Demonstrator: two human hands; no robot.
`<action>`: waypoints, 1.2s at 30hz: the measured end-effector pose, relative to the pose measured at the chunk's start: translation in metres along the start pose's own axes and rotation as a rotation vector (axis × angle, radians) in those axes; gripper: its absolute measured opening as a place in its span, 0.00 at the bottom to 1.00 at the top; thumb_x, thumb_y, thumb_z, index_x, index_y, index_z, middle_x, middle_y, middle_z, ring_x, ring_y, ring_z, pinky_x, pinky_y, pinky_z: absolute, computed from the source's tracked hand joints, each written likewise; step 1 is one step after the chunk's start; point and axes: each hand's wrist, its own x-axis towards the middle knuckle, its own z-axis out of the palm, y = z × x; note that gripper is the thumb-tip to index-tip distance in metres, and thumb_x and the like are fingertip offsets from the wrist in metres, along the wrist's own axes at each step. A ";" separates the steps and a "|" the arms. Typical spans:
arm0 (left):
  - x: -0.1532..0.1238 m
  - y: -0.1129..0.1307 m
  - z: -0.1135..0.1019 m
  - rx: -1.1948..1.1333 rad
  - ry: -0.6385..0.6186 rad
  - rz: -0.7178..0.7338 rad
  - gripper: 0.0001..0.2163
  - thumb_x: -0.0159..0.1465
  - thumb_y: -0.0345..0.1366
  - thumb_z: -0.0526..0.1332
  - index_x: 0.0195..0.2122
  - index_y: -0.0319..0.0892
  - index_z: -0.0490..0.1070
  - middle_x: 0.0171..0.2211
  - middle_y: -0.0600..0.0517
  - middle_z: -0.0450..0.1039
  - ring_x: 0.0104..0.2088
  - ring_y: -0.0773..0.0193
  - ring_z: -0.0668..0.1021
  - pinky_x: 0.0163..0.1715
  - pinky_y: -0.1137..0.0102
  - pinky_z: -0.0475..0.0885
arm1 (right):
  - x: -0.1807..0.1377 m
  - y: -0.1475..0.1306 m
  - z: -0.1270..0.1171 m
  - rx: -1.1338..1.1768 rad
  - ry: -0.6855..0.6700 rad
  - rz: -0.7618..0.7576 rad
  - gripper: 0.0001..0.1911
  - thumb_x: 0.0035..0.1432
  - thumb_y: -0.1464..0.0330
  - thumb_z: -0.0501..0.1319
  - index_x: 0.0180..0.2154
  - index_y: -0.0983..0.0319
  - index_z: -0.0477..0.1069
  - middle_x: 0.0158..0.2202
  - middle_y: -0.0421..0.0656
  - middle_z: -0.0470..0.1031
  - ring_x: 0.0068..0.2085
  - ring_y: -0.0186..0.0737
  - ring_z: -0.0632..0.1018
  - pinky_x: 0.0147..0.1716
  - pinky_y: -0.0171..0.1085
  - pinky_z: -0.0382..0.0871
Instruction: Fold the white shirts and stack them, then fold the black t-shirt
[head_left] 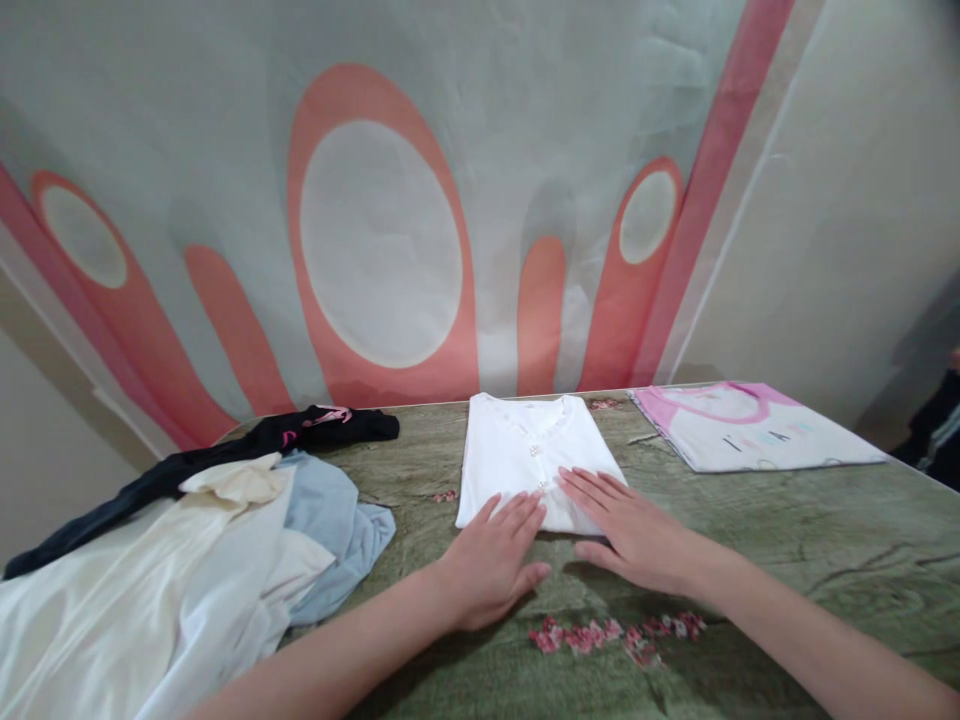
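A white buttoned shirt [525, 440], folded into a neat rectangle with its neckline facing away from me, lies flat on the table. My left hand [495, 560] rests over its near left edge, fingers stretched out on the cloth. On the near right part of the shirt my right hand [630, 530] lies flat, fingertips close to the row of buttons. Both hands hold nothing and press from above; the fingers cover some of the shirt's near edge.
To the left lies a loose heap of cream and white clothes [142, 590], with a light blue garment [330, 520] and a black one [247, 440]. A folded pink-and-white shirt [765, 430] is at the right. The wood-patterned table [810, 570] meets a decorated wall [495, 120].
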 end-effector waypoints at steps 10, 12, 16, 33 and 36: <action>-0.002 -0.005 0.009 -0.037 -0.028 0.020 0.33 0.64 0.56 0.37 0.64 0.41 0.39 0.64 0.48 0.39 0.63 0.57 0.43 0.60 0.56 0.39 | -0.013 -0.029 0.008 0.013 -0.087 0.000 0.41 0.56 0.48 0.50 0.63 0.57 0.37 0.65 0.44 0.40 0.64 0.51 0.46 0.60 0.53 0.44; -0.002 -0.004 0.007 -0.047 -0.022 0.015 0.32 0.64 0.56 0.38 0.64 0.41 0.40 0.64 0.48 0.40 0.63 0.57 0.44 0.60 0.56 0.39 | -0.014 -0.029 0.006 0.010 -0.088 0.006 0.40 0.56 0.48 0.50 0.63 0.56 0.38 0.65 0.44 0.41 0.63 0.52 0.47 0.60 0.54 0.44; -0.002 0.003 0.003 -0.061 0.014 -0.023 0.30 0.65 0.53 0.37 0.63 0.39 0.45 0.64 0.46 0.44 0.63 0.57 0.46 0.60 0.59 0.41 | -0.017 -0.032 0.001 0.027 -0.078 0.027 0.39 0.57 0.50 0.50 0.63 0.56 0.38 0.65 0.43 0.43 0.63 0.51 0.49 0.60 0.52 0.46; -0.006 0.008 0.004 -0.048 -0.028 0.022 0.32 0.64 0.55 0.36 0.63 0.38 0.42 0.64 0.45 0.39 0.63 0.56 0.45 0.60 0.59 0.38 | -0.018 -0.034 -0.014 0.138 -0.144 0.017 0.36 0.57 0.51 0.51 0.62 0.57 0.46 0.64 0.43 0.47 0.62 0.48 0.53 0.60 0.46 0.49; -0.007 0.008 0.004 -0.047 -0.019 0.016 0.32 0.65 0.55 0.36 0.63 0.38 0.42 0.64 0.45 0.39 0.63 0.57 0.45 0.60 0.59 0.38 | -0.013 -0.026 -0.014 0.113 -0.086 0.043 0.34 0.59 0.52 0.49 0.62 0.58 0.45 0.64 0.43 0.45 0.63 0.46 0.51 0.60 0.45 0.48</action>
